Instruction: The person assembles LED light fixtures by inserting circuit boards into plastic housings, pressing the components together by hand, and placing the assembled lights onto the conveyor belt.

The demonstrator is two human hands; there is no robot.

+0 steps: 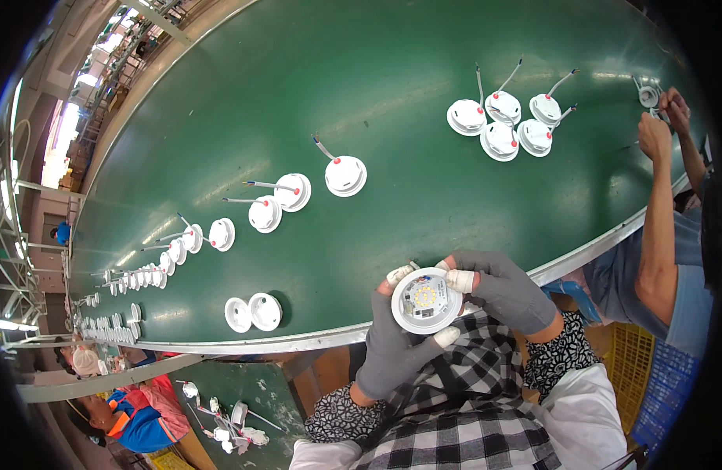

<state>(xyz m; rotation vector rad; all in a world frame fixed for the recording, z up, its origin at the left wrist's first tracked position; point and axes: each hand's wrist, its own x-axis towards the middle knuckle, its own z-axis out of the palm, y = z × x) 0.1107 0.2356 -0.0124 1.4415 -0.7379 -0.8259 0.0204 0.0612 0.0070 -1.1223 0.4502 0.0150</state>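
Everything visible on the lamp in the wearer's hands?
The lamp is round: white, plastic-looking rim, pale recessed face bearing clustered yellow dots and small components. Its face is turned toward the camera, its back hidden. The left hand and right hand grip it by the table's edge.

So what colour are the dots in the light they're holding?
Yellow dots; the head view shows them best.

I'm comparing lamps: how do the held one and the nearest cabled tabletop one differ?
The held lamp shows yellow dots; the cabled lamp, a red fitting on white casing. The left hand and right hand grip the held lamp; the cabled lamp lies on the table. Both are round.
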